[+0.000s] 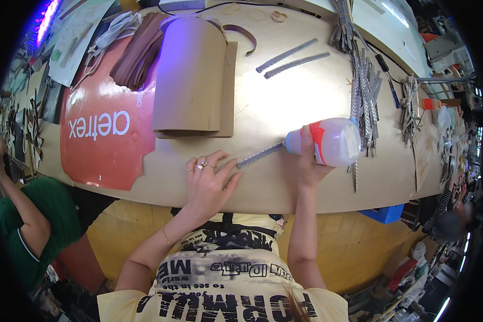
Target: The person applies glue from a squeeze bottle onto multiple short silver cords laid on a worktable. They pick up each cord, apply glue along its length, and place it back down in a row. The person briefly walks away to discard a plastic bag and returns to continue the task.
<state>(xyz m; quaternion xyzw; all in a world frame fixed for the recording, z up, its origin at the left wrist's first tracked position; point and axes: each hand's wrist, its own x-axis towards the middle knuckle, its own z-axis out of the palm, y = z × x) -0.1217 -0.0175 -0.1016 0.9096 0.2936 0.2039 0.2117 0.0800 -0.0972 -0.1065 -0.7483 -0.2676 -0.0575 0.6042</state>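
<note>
Right hand [311, 161] wrapped around a tilted bottle [337, 144], one grey strip [260, 155] in work.
Left hand [208, 181], fingers spread, at that strip's left end on the table [271, 190]; pinching unclear. This strip seems unfinished, two loose strips [287, 55] beyond possibly done, the bundle [367, 96] at right apparently left.

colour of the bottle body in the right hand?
Bottle body is translucent whitish, with a red label; head view shows it.
</note>
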